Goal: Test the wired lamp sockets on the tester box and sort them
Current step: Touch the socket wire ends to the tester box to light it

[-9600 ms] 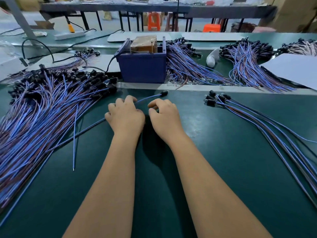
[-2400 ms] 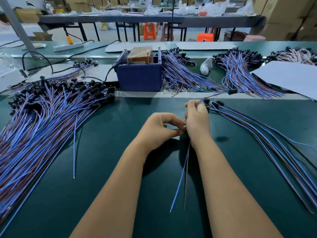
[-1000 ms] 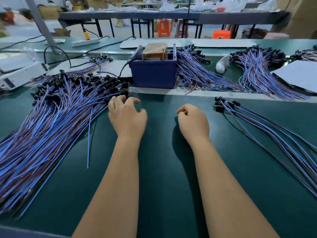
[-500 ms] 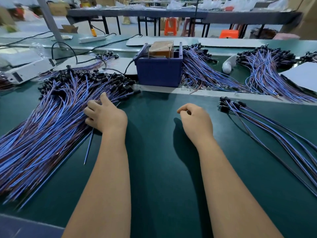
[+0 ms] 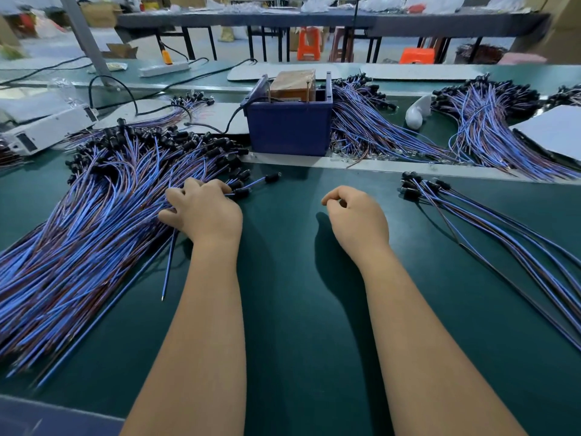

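The left hand [image 5: 204,212] rests on the pile [image 5: 94,221], fingers curled among wires running away-right toward the tester [image 5: 289,121]; the right hand [image 5: 355,215] hangs loosely curled, holding nothing.

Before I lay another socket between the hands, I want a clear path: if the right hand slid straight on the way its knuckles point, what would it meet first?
Probably bare green mat, then the blue tester box; depth is unclear. The right hand holds nothing.

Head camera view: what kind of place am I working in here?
Most likely a small electrical assembly workshop. A big pile of wired lamp sockets covers the green bench, a blue tester box sits ahead, and more work tables stand behind.
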Demonstrator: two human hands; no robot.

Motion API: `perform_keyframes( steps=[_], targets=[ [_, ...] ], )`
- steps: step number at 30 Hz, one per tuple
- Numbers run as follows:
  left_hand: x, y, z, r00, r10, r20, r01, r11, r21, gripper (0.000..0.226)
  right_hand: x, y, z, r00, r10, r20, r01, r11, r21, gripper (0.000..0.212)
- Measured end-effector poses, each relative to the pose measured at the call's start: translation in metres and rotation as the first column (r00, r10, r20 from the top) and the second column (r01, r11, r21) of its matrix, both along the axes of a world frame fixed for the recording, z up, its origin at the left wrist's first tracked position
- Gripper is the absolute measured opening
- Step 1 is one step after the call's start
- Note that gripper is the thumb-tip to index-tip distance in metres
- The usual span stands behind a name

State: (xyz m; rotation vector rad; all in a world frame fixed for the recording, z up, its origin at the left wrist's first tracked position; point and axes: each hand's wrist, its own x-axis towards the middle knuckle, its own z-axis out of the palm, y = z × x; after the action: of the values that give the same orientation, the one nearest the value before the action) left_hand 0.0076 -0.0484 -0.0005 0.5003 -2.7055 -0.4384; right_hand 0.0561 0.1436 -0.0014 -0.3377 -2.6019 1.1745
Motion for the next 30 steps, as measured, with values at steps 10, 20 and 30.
perform_keyframes(
  steps=[10,20,30],
  targets=[
    [-0.001,0.014,0.001,0.904,-0.205,-0.376,0.27,0.954,0.129,0.026,-0.001,-0.001,0.0,0.999,-0.012,-0.04,0.011,1.0,-0.027,0.023],
    [0.019,0.062,0.023,0.76,-0.178,-0.625,0.532,-0.382,0.756,0.036,-0.001,-0.004,0.013,0.988,0.03,-0.151,-0.137,0.614,-0.777,0.029],
    [0.03,0.067,0.028,0.31,-0.761,-0.57,0.153,-0.551,0.82,0.048,0.005,-0.003,0.021,0.936,0.332,-0.118,-0.25,0.391,-0.886,0.037]
  ],
)
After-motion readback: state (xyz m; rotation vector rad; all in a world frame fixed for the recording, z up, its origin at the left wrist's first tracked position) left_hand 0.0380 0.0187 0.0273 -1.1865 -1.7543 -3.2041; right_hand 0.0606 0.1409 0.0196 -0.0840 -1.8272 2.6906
